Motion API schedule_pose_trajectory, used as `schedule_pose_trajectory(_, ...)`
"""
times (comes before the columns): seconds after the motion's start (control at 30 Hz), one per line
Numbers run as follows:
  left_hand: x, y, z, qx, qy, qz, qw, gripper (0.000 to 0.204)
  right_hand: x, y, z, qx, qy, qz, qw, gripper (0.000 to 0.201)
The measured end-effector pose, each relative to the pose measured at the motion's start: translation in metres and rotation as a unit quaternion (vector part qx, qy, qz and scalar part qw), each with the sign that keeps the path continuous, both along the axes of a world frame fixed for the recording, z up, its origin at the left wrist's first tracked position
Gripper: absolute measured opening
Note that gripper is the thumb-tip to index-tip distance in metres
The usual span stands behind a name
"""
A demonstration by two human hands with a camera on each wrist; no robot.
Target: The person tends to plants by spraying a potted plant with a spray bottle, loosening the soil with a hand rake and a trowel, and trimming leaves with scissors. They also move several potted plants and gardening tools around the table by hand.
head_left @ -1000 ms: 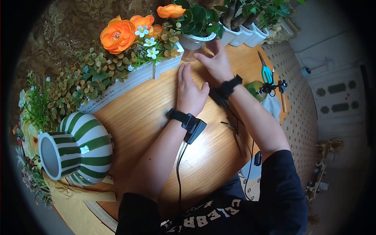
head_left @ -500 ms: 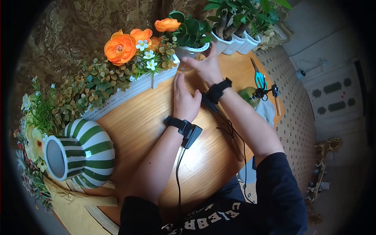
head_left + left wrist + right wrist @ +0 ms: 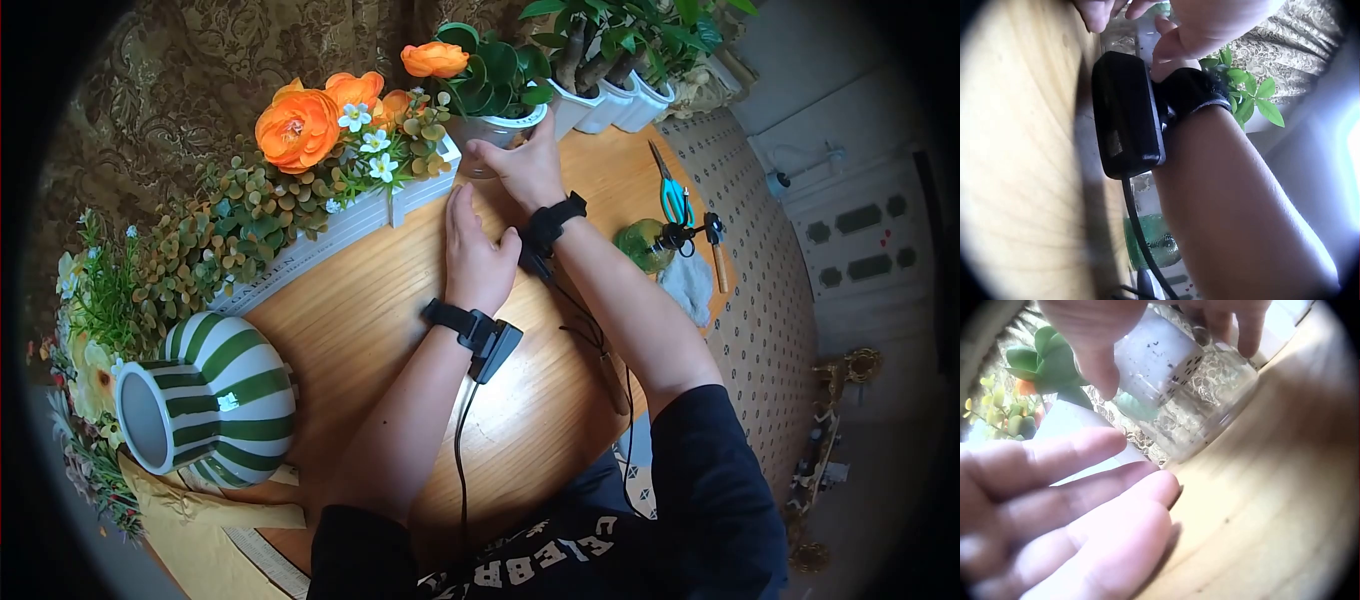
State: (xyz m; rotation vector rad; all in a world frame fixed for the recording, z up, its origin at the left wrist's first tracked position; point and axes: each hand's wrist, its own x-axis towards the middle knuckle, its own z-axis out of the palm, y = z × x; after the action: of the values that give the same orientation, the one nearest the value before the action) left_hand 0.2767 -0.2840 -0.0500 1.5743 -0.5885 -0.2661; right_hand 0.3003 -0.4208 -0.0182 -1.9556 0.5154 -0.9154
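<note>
A round-leaved green plant stands in a clear outer pot with a white perforated inner pot. My right hand grips this pot by the side, thumb on one side and fingers on the other. In the right wrist view the clear base is close over the wooden table. My left hand lies near the pot at table level, fingers extended and holding nothing. Beside the pot is a white planter box filled with foliage and orange flowers.
White pots with leafy plants stand at the back right. Teal-handled scissors, a green glass vessel and a grey cloth lie at the right edge. A green-striped vase lies at left beside brown paper.
My right hand has come closer in on the pot, with its thumb now against the side. The left hand stays nearly where it was. The head view has shifted slightly.
</note>
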Motion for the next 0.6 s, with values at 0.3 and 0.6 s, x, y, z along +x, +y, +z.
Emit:
schedule_pose_trajectory(0.3,0.000,0.002,0.003,-0.001,0.028,-0.012,1.000,0.070,-0.038,-0.010,0.000,-0.017,0.097,-0.038,0.994,0.084)
schedule_pose_trajectory(0.6,0.001,-0.002,-0.008,0.012,-0.038,0.006,0.999,0.069,-0.029,-0.083,0.038,-0.188,0.009,-0.189,0.964,0.085)
